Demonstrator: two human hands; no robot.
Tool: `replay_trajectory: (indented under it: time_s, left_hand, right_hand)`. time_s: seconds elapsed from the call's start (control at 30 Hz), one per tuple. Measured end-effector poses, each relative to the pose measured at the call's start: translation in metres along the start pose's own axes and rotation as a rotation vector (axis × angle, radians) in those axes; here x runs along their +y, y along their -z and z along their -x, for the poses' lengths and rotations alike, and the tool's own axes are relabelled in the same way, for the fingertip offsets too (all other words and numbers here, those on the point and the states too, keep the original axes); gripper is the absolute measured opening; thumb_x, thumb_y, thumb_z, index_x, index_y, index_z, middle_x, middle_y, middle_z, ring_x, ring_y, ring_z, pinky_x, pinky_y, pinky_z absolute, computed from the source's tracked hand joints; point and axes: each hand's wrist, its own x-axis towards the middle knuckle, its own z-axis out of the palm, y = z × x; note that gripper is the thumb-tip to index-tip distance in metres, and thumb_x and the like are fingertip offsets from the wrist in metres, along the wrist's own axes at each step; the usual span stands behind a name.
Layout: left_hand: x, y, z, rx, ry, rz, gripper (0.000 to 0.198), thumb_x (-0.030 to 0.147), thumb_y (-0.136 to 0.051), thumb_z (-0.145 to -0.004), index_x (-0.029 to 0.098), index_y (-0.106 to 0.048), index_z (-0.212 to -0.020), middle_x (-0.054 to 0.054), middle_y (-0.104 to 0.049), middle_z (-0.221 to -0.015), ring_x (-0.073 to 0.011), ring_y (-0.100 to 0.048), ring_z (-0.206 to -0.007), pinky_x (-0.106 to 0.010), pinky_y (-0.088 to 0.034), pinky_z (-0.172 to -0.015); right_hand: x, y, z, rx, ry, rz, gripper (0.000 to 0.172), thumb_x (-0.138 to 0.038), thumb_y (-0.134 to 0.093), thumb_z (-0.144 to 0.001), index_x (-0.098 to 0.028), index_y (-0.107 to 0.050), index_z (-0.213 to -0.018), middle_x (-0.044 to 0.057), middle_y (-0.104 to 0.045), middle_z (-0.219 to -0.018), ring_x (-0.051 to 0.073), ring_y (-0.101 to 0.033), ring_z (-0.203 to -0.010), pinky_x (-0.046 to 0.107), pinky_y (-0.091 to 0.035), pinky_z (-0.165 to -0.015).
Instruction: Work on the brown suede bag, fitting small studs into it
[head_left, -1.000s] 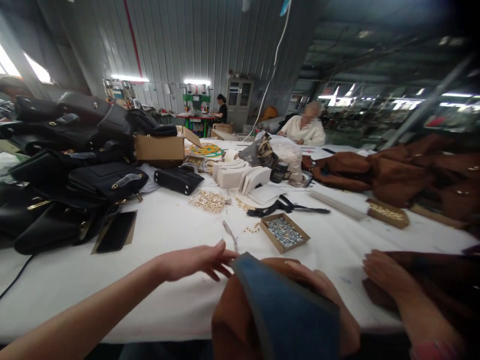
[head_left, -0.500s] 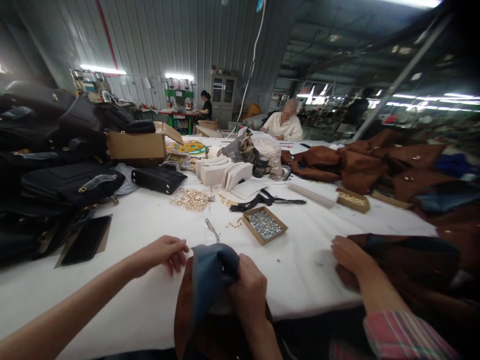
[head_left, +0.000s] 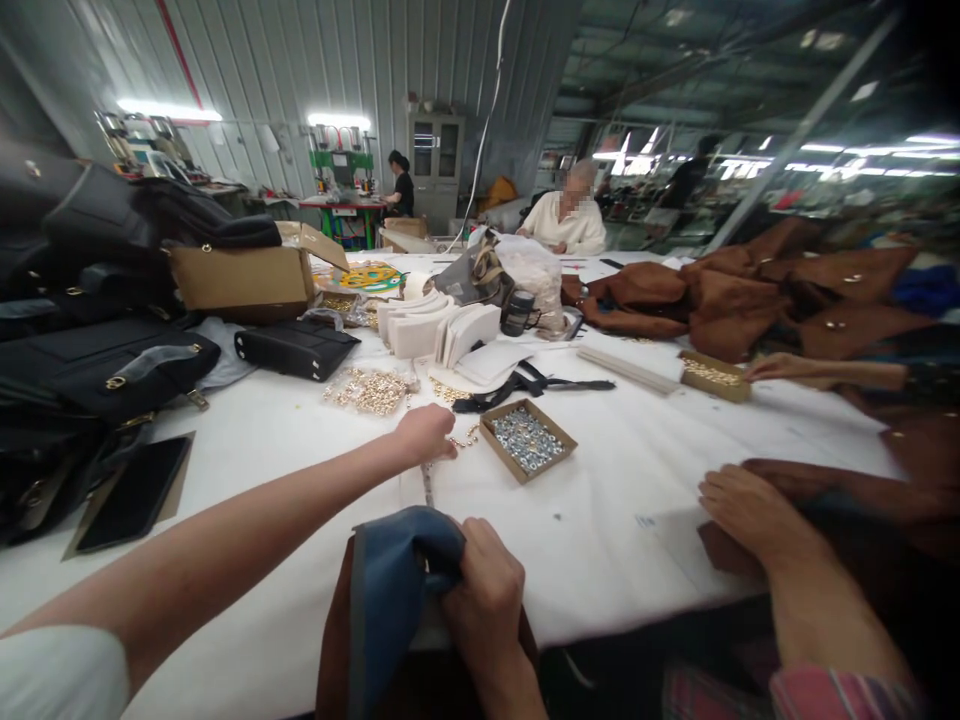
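Far left of the frame is a heap of black bags (head_left: 97, 350), with a flat black panel (head_left: 131, 495) lying on card at lower left and a cardboard box (head_left: 240, 280) above it on the white table (head_left: 285, 440). Moving toward centre, my left hand (head_left: 424, 435) is stretched out over the table, fingers curled down in a loose pinch at the small gold studs (head_left: 469, 437) scattered just beside the tool (head_left: 428, 482) lying there; can't tell whether it's actually got one between the fingertips. A bigger pile of gold hardware (head_left: 369, 390) sits a bit up and left of it.

Bottom centre, my right hand (head_left: 484, 590) is closed tight around the brown bag piece with blue lining (head_left: 394, 590), bunched up at the table's near edge. I'd say that thing is soft and floppy, light, not slippery. Best gripped at the folded rim where lining meets the brown shell, or it'll just sag.

Right of the studs is a little tray of silver rivets (head_left: 527, 440). Lower right, someone else's hand (head_left: 750, 510) rests on more brown material (head_left: 862, 490), and brown bags (head_left: 750, 300) pile up at upper right.
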Motion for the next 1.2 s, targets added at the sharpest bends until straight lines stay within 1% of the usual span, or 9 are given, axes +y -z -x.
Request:
replay_trajectory:
  time_s: [0.17,0.27,0.57,0.7,0.8,0.9,0.97,1.07,1.2]
  left_hand:
    - [-0.011,-0.006,-0.008,-0.012,-0.019,0.05,0.018,0.031,-0.093,-0.084,0.018,-0.088,-0.096,-0.011,-0.083,-0.095,-0.0266,-0.077,-0.088,-0.034,-0.055,-0.075]
    - [-0.012,-0.003,-0.009,-0.01,-0.044,0.037,0.009,0.02,-0.087,-0.086,0.016,-0.089,-0.094,-0.012,-0.083,-0.092,-0.0269,-0.077,-0.089,-0.034,-0.056,-0.08]
    - [0.004,-0.002,0.008,-0.038,-0.08,-0.075,0.032,-0.005,-0.059,-0.084,0.008,-0.086,-0.095,-0.024,-0.079,-0.099,-0.0372,-0.078,-0.092,-0.043,-0.06,-0.082]
    - [0.008,0.008,0.022,-0.013,-0.107,-0.071,0.042,-0.01,-0.056,-0.084,0.009,-0.086,-0.107,-0.025,-0.078,-0.117,-0.0372,-0.076,-0.109,-0.043,-0.06,-0.095]
    - [0.016,0.017,0.056,0.037,-0.114,0.109,0.041,-0.001,-0.055,-0.096,0.012,-0.085,-0.122,-0.02,-0.08,-0.123,-0.031,-0.075,-0.114,-0.038,-0.058,-0.102]
    - [0.023,0.025,0.114,-0.023,-0.058,0.538,0.032,0.018,-0.056,-0.105,0.017,-0.086,-0.118,-0.01,-0.08,-0.1,-0.0241,-0.072,-0.091,-0.034,-0.055,-0.083]
    - [0.025,0.028,0.157,-0.079,-0.009,0.747,0.028,0.028,-0.058,-0.108,0.018,-0.084,-0.113,-0.005,-0.073,-0.087,-0.0204,-0.065,-0.081,-0.031,-0.049,-0.074]
    - [0.022,0.027,0.209,-0.157,0.062,0.979,0.031,0.044,-0.067,-0.107,0.015,-0.08,-0.11,-0.002,-0.068,-0.083,-0.0179,-0.059,-0.078,-0.03,-0.045,-0.073]
    - [0.018,0.024,0.244,-0.204,0.11,1.182,0.039,0.05,-0.079,-0.102,0.012,-0.08,-0.108,-0.004,-0.07,-0.09,-0.0161,-0.056,-0.082,-0.029,-0.042,-0.077]
  right_hand:
    - [0.001,0.001,0.002,-0.033,0.005,-0.011,0.019,-0.009,-0.062,-0.106,-0.022,-0.07,-0.116,0.0,-0.053,-0.079,0.021,-0.05,-0.076,0.04,-0.034,-0.068]
    - [0.003,0.001,0.004,-0.039,0.001,-0.015,0.021,-0.008,-0.061,-0.106,-0.022,-0.071,-0.118,0.001,-0.053,-0.079,0.021,-0.05,-0.077,0.04,-0.035,-0.069]
    - [-0.005,0.004,-0.001,-0.019,0.002,-0.014,0.016,-0.012,-0.061,-0.108,-0.022,-0.072,-0.116,0.0,-0.052,-0.077,0.021,-0.049,-0.074,0.04,-0.032,-0.067]
    - [-0.005,0.005,0.001,0.001,0.031,-0.025,0.015,-0.013,-0.06,-0.109,-0.021,-0.072,-0.113,0.0,-0.053,-0.076,0.021,-0.05,-0.075,0.039,-0.034,-0.068]
    - [-0.005,0.007,0.003,0.024,0.072,-0.053,0.012,-0.016,-0.064,-0.108,-0.019,-0.073,-0.115,0.001,-0.056,-0.077,0.021,-0.05,-0.075,0.039,-0.034,-0.068]
    - [-0.005,0.013,0.008,0.022,0.116,-0.087,0.018,-0.018,-0.064,-0.108,-0.017,-0.074,-0.123,0.003,-0.061,-0.081,0.021,-0.051,-0.076,0.039,-0.036,-0.069]
    - [-0.006,0.017,0.015,0.01,0.16,-0.107,0.026,-0.022,-0.059,-0.111,-0.016,-0.074,-0.132,0.006,-0.065,-0.085,0.022,-0.055,-0.078,0.039,-0.038,-0.071]
    - [-0.011,0.025,0.028,-0.014,0.231,-0.117,0.04,-0.034,-0.049,-0.116,-0.012,-0.071,-0.143,0.009,-0.066,-0.087,0.024,-0.058,-0.081,0.041,-0.04,-0.072]
    - [-0.021,0.036,0.036,-0.017,0.289,-0.096,0.043,-0.035,-0.053,-0.115,-0.011,-0.071,-0.146,0.008,-0.065,-0.083,0.024,-0.056,-0.079,0.041,-0.04,-0.071]
